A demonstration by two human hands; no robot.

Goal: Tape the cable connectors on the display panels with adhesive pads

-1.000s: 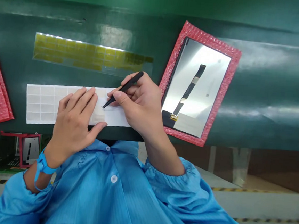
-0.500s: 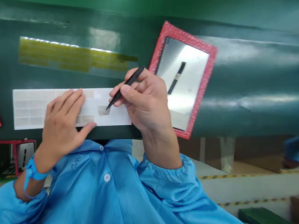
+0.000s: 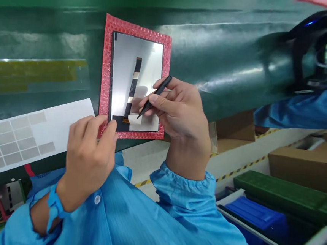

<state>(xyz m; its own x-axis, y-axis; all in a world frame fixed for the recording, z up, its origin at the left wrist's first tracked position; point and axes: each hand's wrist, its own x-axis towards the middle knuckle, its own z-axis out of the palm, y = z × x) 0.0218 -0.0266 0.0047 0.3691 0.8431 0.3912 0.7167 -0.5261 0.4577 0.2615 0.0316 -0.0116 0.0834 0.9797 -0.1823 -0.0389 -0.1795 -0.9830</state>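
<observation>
My right hand [image 3: 186, 111] is closed around slim black tweezers [image 3: 156, 96]. Their tip points down at a small pale grey sticker [image 3: 135, 125] near the bottom edge of a silver display panel [image 3: 122, 65]; whether the tip still grips it I cannot tell. A dark flex cable [image 3: 133, 85] runs up the panel's middle. My left hand [image 3: 90, 150] has its thumb and forefinger apart, touching the panel's lower left corner and the red bubble-wrap sheet [image 3: 106, 75] underneath. Left of it lies a white sheet with rows of grey stickers [image 3: 12, 143].
A clear strip with yellow labels [image 3: 36, 75] lies at the left of the green table [image 3: 214, 66]. Another person's blue sleeve [image 3: 302, 106] reaches in at right, near a black device [image 3: 310, 44]. Cardboard boxes [image 3: 305, 163] and a blue bin [image 3: 255, 210] stand below the table edge.
The view has swung right. My right hand and tweezers have moved from the sticker sheet to over the panel; my left hand has left the sheet for the panel's lower left corner.
</observation>
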